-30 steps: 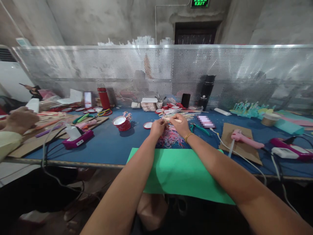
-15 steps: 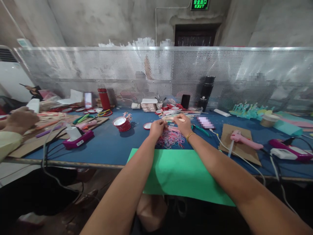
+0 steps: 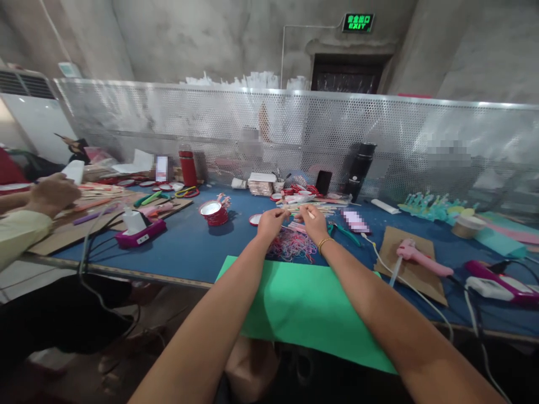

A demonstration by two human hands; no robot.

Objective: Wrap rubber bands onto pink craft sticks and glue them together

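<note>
Below centre: one green sheet (image 3: 311,314), one string pile (image 3: 292,247) | centre: one pale stick (image 3: 311,215) is gripped by right hand (image 3: 315,225), fingers curled; one tiny piece (image 3: 283,201), unclear, is pinched by left hand (image 3: 270,223)

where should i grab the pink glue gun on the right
Take the pink glue gun by its long handle, probably from the right: the handle's end reaches past the edge of the cardboard, away from the pale stick slanting down at the other end.

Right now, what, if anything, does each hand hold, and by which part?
The right hand holds a pale stick, its gripped part hidden; the left hand seems to pinch something too small to identify.
</note>
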